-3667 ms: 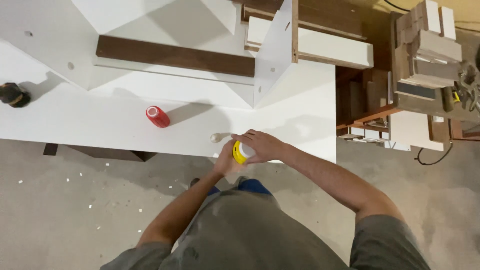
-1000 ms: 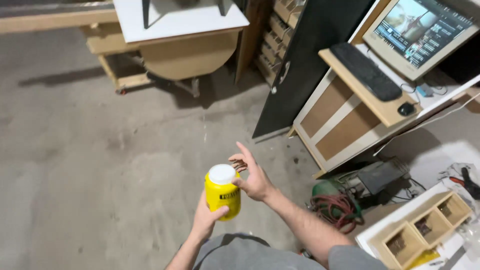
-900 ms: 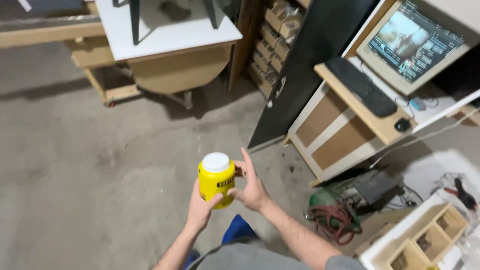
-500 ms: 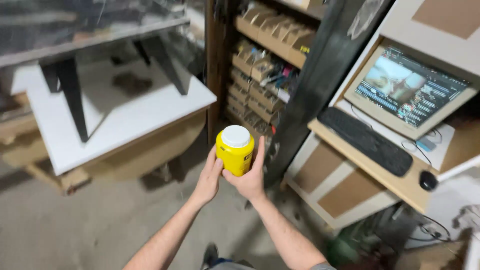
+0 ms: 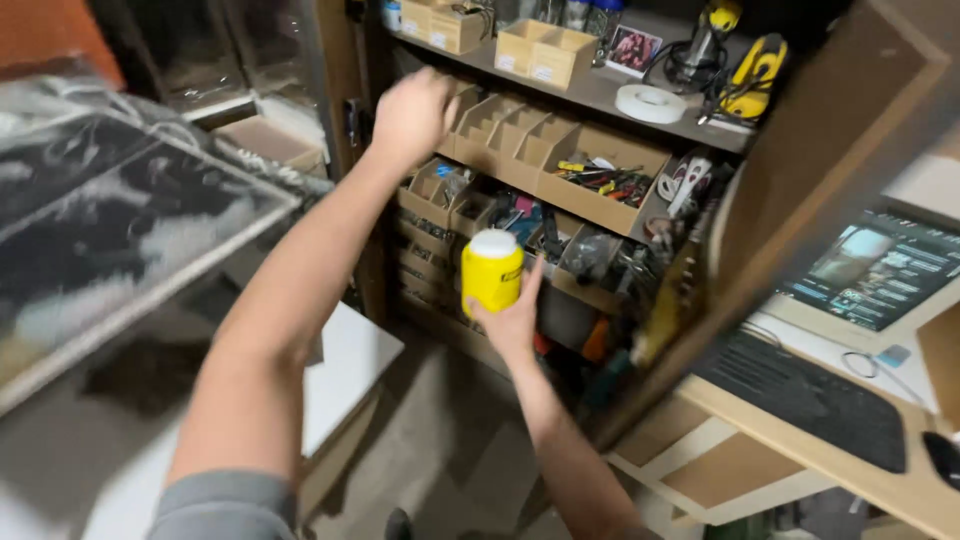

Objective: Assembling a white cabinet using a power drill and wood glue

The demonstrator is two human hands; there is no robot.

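Observation:
My right hand (image 5: 512,322) grips a yellow jar with a white lid (image 5: 492,270) from below and holds it upright in front of an open tool cupboard. My left hand (image 5: 410,113) is raised higher and to the left, up against the wooden sorting bins (image 5: 500,135) on the cupboard's upper shelves. I see only its back. The fingers curl away from me, so I cannot tell if anything is in it.
The bins hold pliers, screwdrivers and small parts. A white tape roll (image 5: 650,103) and yellow tools (image 5: 745,85) lie on the top shelf. The open cupboard door (image 5: 810,190) stands at the right, with a monitor (image 5: 880,270) and keyboard (image 5: 800,392) beyond. A plastic-covered panel (image 5: 120,220) and a white tabletop (image 5: 345,360) are on the left.
I have turned from the workbench to the cupboard. The jar, held in both hands half a second ago, is now in my right hand alone, and my left hand has risen to the bins.

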